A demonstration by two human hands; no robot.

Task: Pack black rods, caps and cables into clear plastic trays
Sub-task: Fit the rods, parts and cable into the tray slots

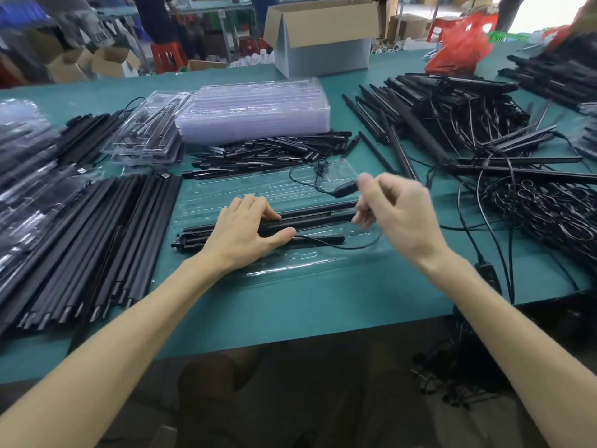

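Head view looks down on a green surface point(290, 312) where a clear plastic tray point(258, 189) lies straight ahead of the person, long side across. In the tray's near channels sit several black rods point(323, 218), lying side by side, left to right. The left hand point(248, 231) lies over the middle of these rods, fingers on the far side and thumb on the near side, gripping them. The right hand point(397, 215) is raised just above the tray's right end, its fingers curled and pinching a thin black cable point(342, 247). This cable loops down from the fingers to the near edge of the rods beside the left thumb, and a small black inline piece point(345, 189) shows by the right thumb, with more thin wire trailing over the tray's far half. Beyond the tray lies a pile of short black pieces point(268, 150), and behind that a stack of empty clear trays point(255, 114). Left of the stack are filled trays point(148, 134). Long rods in a row point(97, 237) cover the surface to the left. To the right is a heap of rods with wires point(452, 108), and nearer, a tangle of cables point(533, 208). An open cardboard box point(323, 37) and a red plastic bag point(462, 46) stand at the far edge.
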